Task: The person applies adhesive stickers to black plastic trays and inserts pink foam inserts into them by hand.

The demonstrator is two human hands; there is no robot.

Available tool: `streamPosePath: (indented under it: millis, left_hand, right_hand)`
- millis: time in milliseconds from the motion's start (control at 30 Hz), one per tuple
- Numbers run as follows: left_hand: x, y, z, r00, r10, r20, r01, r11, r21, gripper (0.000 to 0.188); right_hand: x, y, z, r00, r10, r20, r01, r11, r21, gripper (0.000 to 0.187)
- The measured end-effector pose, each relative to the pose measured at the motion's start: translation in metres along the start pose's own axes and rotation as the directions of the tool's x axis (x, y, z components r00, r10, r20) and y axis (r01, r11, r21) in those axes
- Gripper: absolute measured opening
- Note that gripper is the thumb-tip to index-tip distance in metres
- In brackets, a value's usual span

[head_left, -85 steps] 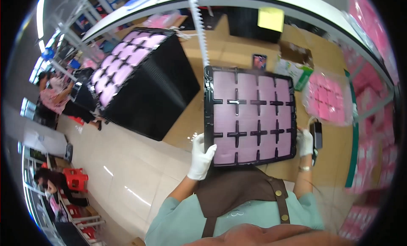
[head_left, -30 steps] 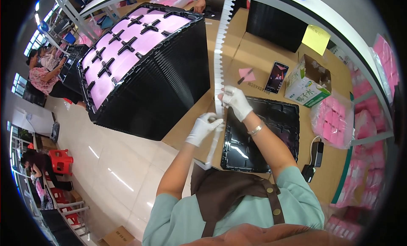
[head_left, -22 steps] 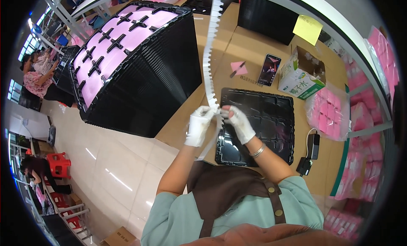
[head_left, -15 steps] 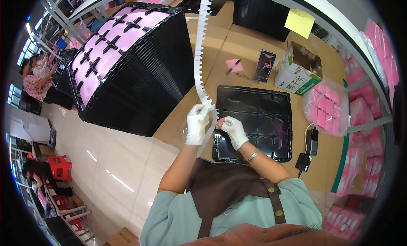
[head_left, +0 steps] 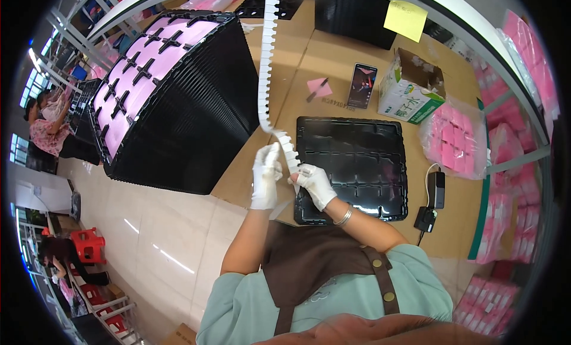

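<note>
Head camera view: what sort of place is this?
Probably a factory packing workshop: there is a tall stack of black plastic trays, pink blocks in clear plastic, and a co-worker in a pink patterned top farther off.

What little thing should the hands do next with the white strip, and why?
Perhaps the left hand should steady the white strip just above the right hand. The right fingers pinch it near its lower end, the strip bends higher up, and the left hand is close beside it, though I can't tell whether it touches the strip.
</note>
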State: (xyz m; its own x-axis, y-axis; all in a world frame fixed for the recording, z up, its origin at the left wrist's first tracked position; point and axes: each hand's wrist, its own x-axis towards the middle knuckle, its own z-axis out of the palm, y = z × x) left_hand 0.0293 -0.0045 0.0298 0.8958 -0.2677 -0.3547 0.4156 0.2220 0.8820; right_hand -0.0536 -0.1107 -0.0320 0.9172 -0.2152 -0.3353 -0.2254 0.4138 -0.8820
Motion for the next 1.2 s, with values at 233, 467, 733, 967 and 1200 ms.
streamPosePath:
  millis: [233, 467, 733, 967, 1200]
  left_hand:
    - [0.001, -0.017, -0.003, 0.993, -0.104, 0.057, 0.098, 0.99, 0.096, 0.014]
    - [0.001, -0.021, -0.007, 0.998, -0.051, 0.042, 0.046, 0.993, 0.111, 0.014]
    - [0.018, -0.019, -0.013, 0.999, -0.045, 0.031, 0.044, 0.999, 0.005, 0.018]
    - [0.025, -0.014, -0.049, 0.996, -0.006, -0.085, 0.006, 1.0, -0.004, 0.021]
    - [0.019, -0.019, -0.048, 0.998, -0.052, -0.044, 0.054, 0.997, 0.045, 0.017]
  right_hand:
    - [-0.014, -0.013, 0.002, 1.0, 0.011, -0.014, -0.01, 0.998, 0.066, 0.013]
    - [-0.009, -0.014, -0.001, 0.998, -0.031, -0.05, 0.033, 0.999, 0.039, 0.009]
    - [0.003, -0.016, 0.004, 0.854, -0.511, -0.099, 0.393, 0.759, -0.519, 0.009]
    - [0.08, -0.07, -0.085, 0.884, -0.468, -0.009, 0.274, 0.534, -0.8, 0.008]
    - [0.134, -0.057, -0.099, 0.951, -0.227, 0.211, 0.193, -0.1, -0.976, 0.013]
